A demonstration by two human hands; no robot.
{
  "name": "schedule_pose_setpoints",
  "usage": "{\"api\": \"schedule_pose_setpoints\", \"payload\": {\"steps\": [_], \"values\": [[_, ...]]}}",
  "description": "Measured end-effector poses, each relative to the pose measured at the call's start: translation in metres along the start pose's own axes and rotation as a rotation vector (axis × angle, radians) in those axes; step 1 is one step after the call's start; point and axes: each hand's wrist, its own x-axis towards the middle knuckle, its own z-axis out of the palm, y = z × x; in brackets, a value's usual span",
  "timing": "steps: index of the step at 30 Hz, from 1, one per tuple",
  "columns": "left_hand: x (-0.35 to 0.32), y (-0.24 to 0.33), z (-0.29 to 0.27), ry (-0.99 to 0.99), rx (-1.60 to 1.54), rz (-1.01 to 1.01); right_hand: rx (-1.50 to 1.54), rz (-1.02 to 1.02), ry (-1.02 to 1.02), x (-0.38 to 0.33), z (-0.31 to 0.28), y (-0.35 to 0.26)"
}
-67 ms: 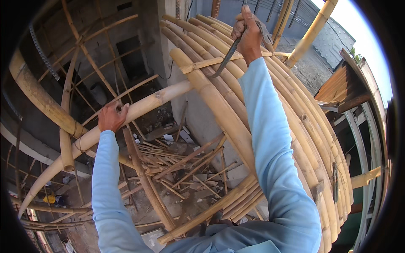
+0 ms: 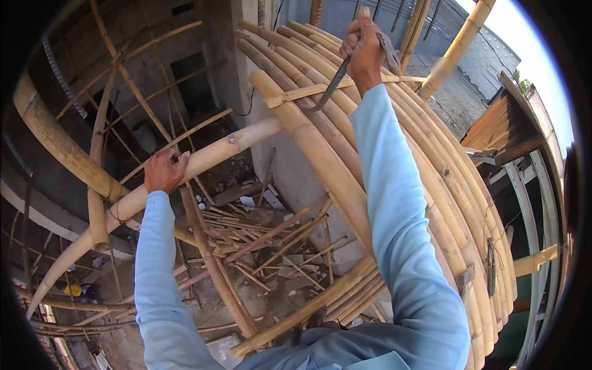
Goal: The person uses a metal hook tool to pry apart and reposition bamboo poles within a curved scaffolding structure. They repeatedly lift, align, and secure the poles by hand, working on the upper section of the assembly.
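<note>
My left hand grips a thick bamboo pole, thumb and fingers curled over its top. The pole runs from the lower left up to a row of bamboo poles laid side by side. Above that row my right hand is raised, closed around a dark metal bar with a curved lower end. That bent tip is at the poles, by a thin split-bamboo crosspiece; whether it touches them I cannot tell. Beside the right hand shows a flat greyish piece, its kind unclear.
Far below lies a floor strewn with bamboo offcuts and rubble. Bamboo scaffolding crosses at the left. An upright bamboo pole stands at the upper right, near a rusty corrugated sheet. Wooden beams span the gap before me.
</note>
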Motion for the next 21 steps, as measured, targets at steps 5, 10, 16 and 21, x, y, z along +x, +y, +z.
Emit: {"api": "schedule_pose_setpoints", "payload": {"steps": [5,10,16,21], "values": [[-0.001,0.002,0.001,-0.029,0.024,-0.018,-0.024,-0.136,0.194,-0.001,0.015,0.023],[0.007,0.002,0.003,-0.023,0.058,-0.021,-0.286,-0.043,0.201,0.007,0.02,0.043],[0.006,-0.009,0.007,-0.024,0.062,-0.019,-0.603,-0.403,0.302,-0.009,0.039,0.053],[0.009,0.0,0.008,0.015,0.019,0.058,-0.854,-0.709,0.577,0.009,0.02,0.072]]}}
